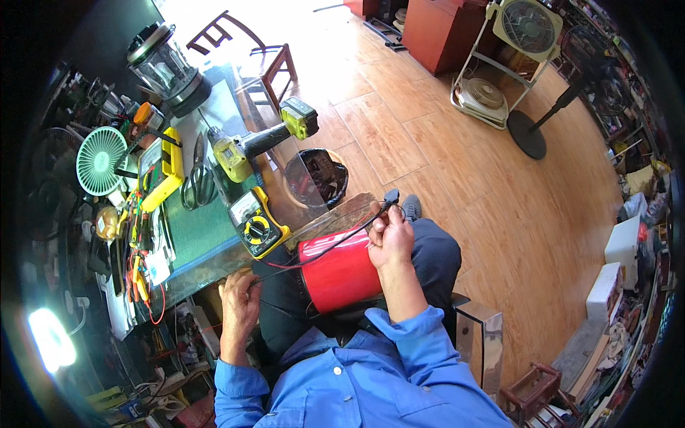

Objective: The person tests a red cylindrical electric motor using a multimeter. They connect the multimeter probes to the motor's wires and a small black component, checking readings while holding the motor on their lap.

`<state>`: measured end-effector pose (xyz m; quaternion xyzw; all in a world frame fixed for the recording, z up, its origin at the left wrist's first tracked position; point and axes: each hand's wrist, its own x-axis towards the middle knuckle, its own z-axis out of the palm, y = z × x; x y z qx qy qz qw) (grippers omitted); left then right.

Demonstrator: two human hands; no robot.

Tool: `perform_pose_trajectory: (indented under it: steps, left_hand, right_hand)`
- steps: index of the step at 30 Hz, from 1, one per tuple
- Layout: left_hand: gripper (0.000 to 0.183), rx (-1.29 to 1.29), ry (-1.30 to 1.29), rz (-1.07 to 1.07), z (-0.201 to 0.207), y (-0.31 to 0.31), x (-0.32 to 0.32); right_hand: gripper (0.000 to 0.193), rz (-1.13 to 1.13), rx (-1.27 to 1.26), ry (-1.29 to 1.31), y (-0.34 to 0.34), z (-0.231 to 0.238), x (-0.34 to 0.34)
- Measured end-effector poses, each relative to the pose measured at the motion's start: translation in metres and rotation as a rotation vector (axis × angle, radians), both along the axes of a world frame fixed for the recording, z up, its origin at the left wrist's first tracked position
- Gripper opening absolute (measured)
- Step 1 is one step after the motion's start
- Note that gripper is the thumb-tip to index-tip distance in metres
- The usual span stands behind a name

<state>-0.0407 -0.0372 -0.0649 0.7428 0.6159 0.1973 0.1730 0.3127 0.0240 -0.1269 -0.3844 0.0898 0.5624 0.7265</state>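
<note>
A wood-look tiled floor (435, 164) fills the view from twelve to four o'clock. From eight to eleven o'clock stands a workbench topped with a green mat (196, 246).

Just below centre, at six o'clock, a glossy red cylinder (341, 274) lies on its side across the lap of a seated person in a blue shirt. At ten o'clock on the bench is a yellow-and-grey cordless drill (239, 153); at nine o'clock, near the bench edge, sits a yellow-and-black dial meter (257, 223).

The left hand (239, 307), at between seven and eight o'clock, is closed to a narrow pinch on a thin black cable (335, 247). The right hand (391, 239), at four o'clock, has its fingers curled around the cable's other end, just below a small black plug (392, 195) at two o'clock. The cable slants between the hands, passing over the cylinder; whether it joins the cylinder cannot be told.

As far as can be judged, handling of the cable is under way: it is stretched out and its plug end is secured in the fingers. The plug is not yet connected to anything visible, so any connection appears still to be made. The cylinder's visible side looks closed.
</note>
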Motion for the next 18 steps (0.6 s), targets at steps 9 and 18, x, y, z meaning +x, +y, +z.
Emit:
perform_pose_trajectory:
  steps: [9,18]
  left_hand:
    - [0.037,-0.183,0.019,-0.292,0.027,-0.012,0.037]
    - [0.039,-0.284,-0.508,-0.284,0.030,-0.003,0.080]
  right_hand:
    - [0.017,0.125,0.100,-0.172,-0.030,0.029,-0.049]
    - [0.045,0.456,0.033,-0.298,-0.056,0.047,-0.044]
